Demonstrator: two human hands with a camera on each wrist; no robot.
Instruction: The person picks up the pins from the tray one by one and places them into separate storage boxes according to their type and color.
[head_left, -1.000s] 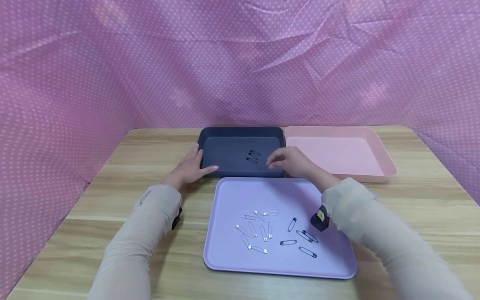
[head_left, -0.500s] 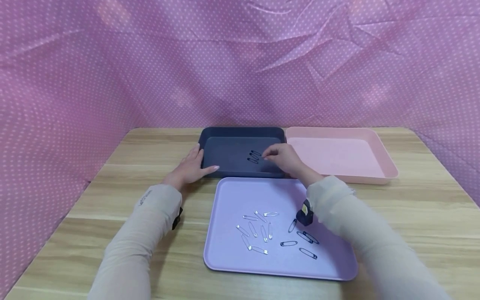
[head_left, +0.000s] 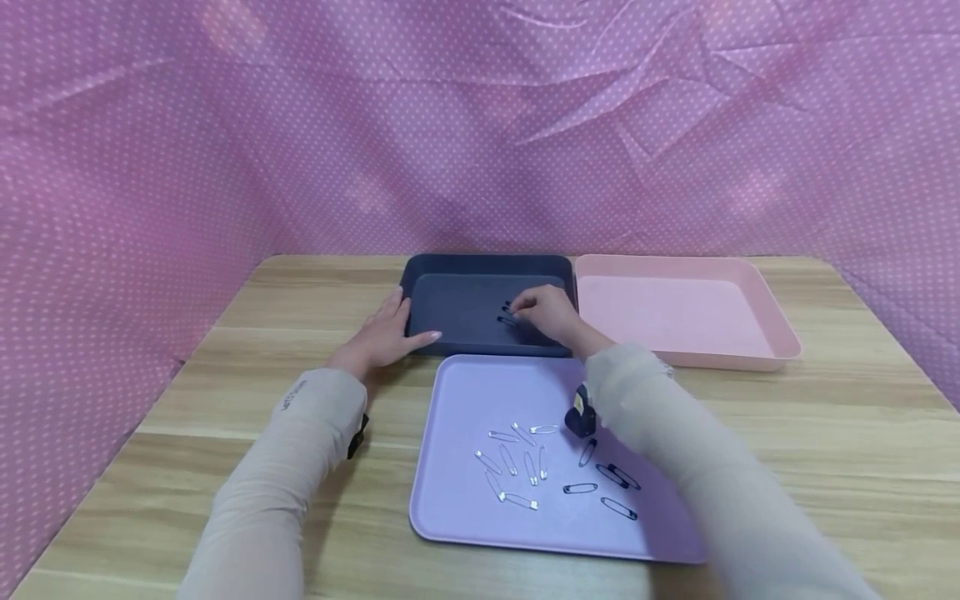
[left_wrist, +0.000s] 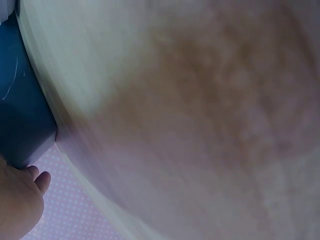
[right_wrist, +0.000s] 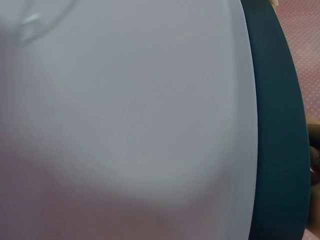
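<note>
Your right hand (head_left: 551,312) curls fingertips onto black safety pins (head_left: 507,313) mid dark tray (head_left: 480,265); grasp unclear. Left hand (head_left: 381,337) flat, steadying tray's left edge. Wrist views only blur; head view shows pins.

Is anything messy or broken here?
Nothing looks broken or spilled. Safety pins lie loosely scattered on the purple tray, silver to the left, black to the right. The right hand is at the black pins in the dark tray; the left hand rests at its corner. The pink tray looks bare.
</note>
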